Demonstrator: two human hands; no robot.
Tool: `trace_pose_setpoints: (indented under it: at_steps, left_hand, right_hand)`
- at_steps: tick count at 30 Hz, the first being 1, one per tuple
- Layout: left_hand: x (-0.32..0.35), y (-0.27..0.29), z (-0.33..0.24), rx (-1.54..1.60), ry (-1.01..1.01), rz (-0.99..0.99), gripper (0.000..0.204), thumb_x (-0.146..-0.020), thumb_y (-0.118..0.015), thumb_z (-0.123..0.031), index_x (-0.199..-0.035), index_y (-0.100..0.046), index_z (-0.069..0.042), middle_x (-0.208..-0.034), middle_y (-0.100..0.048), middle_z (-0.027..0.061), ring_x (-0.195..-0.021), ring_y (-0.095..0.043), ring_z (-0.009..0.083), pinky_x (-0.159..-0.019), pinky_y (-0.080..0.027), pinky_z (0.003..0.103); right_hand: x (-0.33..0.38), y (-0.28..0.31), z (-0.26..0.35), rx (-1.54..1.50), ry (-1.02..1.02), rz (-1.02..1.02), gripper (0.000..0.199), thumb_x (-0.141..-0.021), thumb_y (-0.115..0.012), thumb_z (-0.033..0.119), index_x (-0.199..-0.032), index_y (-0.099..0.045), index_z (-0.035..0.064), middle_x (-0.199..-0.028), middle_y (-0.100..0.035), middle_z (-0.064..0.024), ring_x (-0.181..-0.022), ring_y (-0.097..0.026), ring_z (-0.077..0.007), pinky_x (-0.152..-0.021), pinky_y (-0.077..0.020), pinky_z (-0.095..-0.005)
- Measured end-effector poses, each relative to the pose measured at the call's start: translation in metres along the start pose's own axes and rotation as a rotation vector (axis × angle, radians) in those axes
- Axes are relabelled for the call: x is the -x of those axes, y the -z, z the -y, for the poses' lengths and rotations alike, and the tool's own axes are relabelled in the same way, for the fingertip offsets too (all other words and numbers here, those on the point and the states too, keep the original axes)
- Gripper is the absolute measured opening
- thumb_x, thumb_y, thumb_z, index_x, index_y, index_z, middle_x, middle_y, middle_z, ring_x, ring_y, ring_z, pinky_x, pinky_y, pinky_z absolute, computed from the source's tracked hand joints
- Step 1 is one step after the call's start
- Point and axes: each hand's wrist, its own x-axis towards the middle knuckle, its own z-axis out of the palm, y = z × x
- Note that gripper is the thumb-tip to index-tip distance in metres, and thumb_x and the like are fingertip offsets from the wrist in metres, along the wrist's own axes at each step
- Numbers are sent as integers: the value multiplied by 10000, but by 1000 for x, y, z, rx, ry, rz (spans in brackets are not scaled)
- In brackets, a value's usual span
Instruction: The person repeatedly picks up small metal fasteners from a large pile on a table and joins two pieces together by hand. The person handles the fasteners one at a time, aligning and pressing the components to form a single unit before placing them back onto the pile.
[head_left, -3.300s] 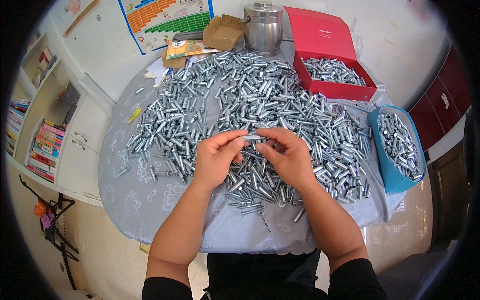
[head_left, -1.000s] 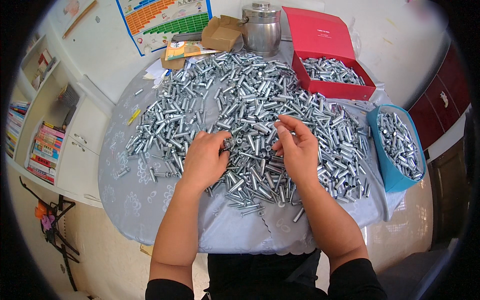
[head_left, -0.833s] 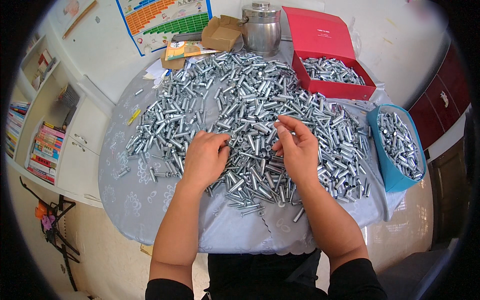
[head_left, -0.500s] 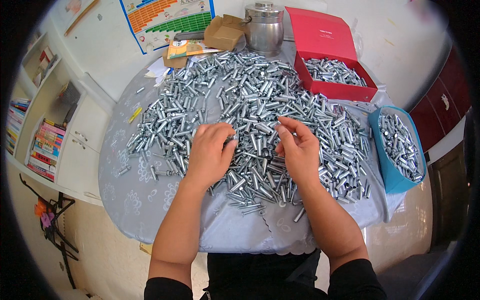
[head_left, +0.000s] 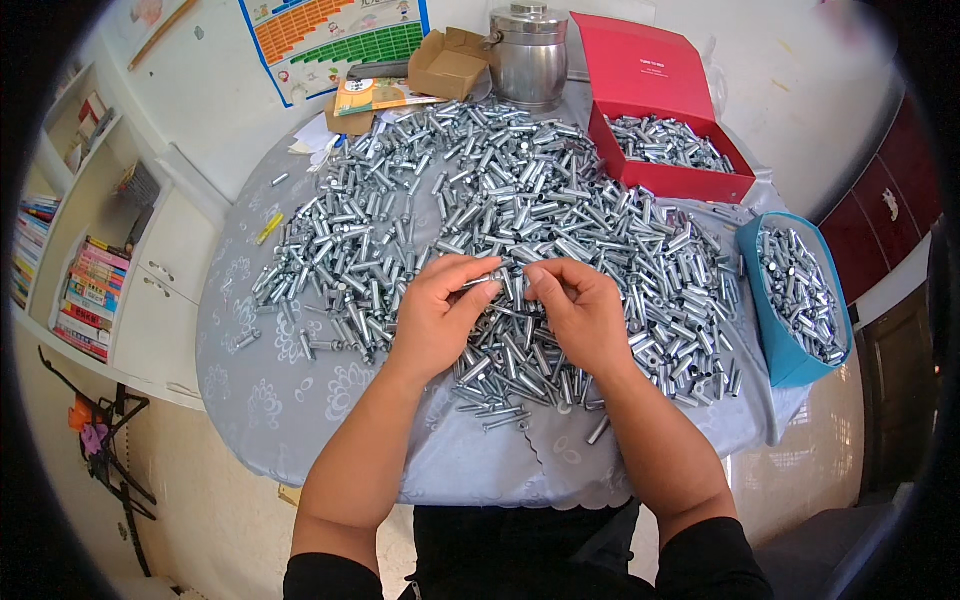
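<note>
Many metal parts (head_left: 545, 215) lie beneath — and between — the fingers (head_left: 468, 270).

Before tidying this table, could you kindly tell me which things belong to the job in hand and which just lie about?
Apparently in the job:
Loose silvery cylindrical metal parts
Red rectangular box holding similar parts
Blue open-topped bin, likewise filled

Apparently just lying about:
Slim yellow pen-like item
Brown open cardboard box
Silver lidded metal pot
Orange-and-white booklet
</note>
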Motion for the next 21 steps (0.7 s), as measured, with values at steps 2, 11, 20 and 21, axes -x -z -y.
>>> trace_pose_setpoints:
  at_steps: [2,11,20,21]
  left_hand:
    - [1,-3,0,110,51,27,290,-845,-682,-22,-1134,-664,-22,-974,-627,48,-817,-600,102,-724,-481,217]
    - [5,-8,9,200,16,-12,161,-821,-731,-46,-960,-663,-3,-839,-655,20,-740,-616,65,-623,-486,203]
    - [1,-5,3,276,31,32,162,-910,-573,19,-1054,-647,27,-1095,-622,96,-890,-640,133,-783,-546,259]
    - [1,-6,6,266,-13,44,169,-916,-559,23,-1065,-638,33,-1118,-614,102,-907,-644,143,-807,-545,268]
  right_hand:
    - [0,0,-2,41,31,18,240,-943,-609,207,-970,-678,-21,-731,-638,-20,-652,-541,-68,-591,-443,-236]
    - [-1,3,-6,106,28,120,344,-953,-593,297,-833,-663,-18,-640,-578,-8,-581,-475,-75,-530,-400,-262]
    - [-2,1,-9,53,65,56,326,-959,-586,271,-817,-645,-16,-643,-583,-17,-590,-479,-72,-539,-399,-255]
    - [-2,0,-9,49,70,49,323,-960,-585,267,-822,-644,-18,-646,-586,-18,-593,-481,-72,-539,-399,-256]
